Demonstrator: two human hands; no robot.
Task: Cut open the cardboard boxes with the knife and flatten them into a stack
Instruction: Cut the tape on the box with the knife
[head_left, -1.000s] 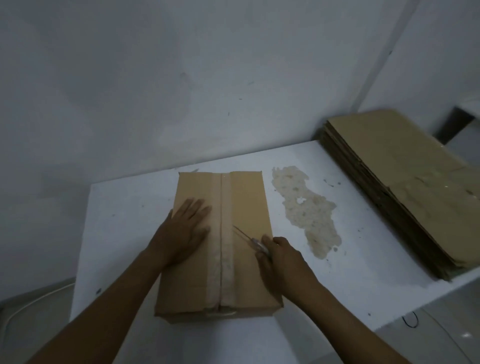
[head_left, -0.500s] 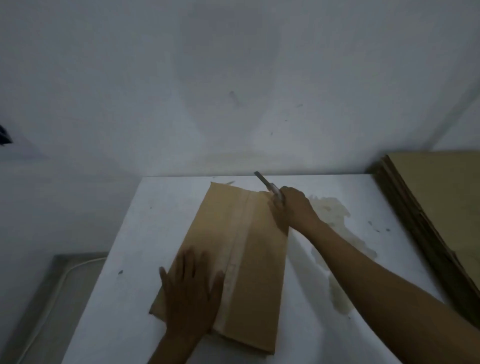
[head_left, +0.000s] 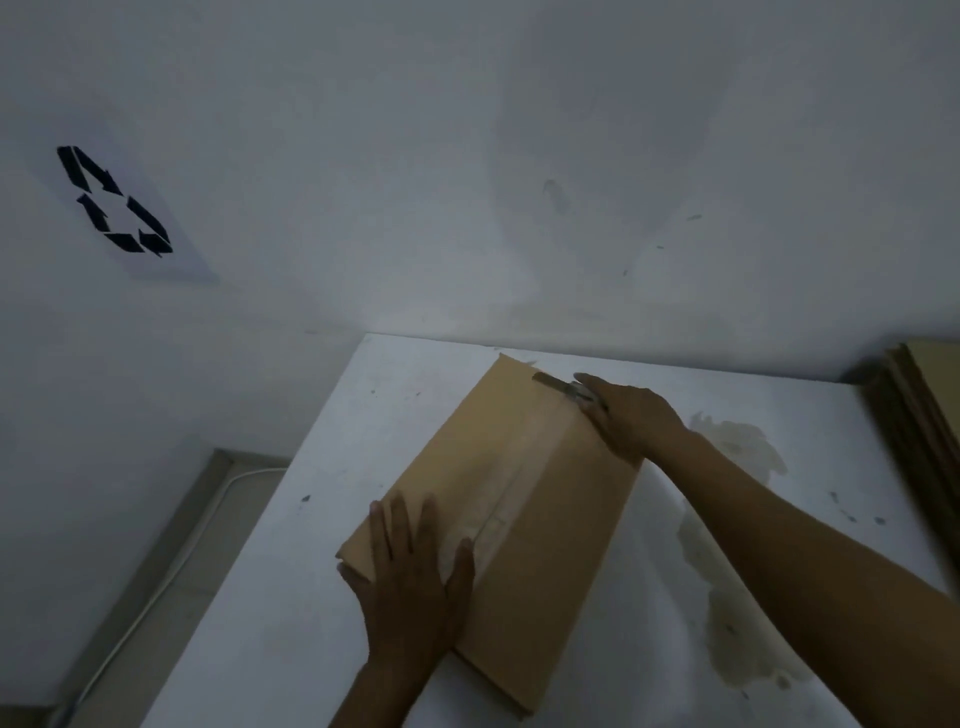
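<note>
The left hand (head_left: 410, 582) lies flat, fingers spread, on the near end of the taped brown cardboard box (head_left: 550, 525). The right hand (head_left: 631, 421) grips a slim metal knife (head_left: 558, 385) at the box's far end, blade on the tape seam (head_left: 511, 483).

Dim white wall (head_left: 467, 156) with black recycling symbol (head_left: 114, 202), stained white table (head_left: 291, 597), grey floor (head_left: 228, 530).

A closed cardboard box (head_left: 524, 493) lies on the white table (head_left: 291, 597), its taped seam running from near to far. The left hand (head_left: 415, 577) presses flat on the near end. The right hand (head_left: 631, 421) grips a knife (head_left: 558, 387) at the far end of the seam. A stack of flattened cardboard (head_left: 930, 415) lies at the far right, and a recycling sign (head_left: 111, 202) is on the wall.
</note>
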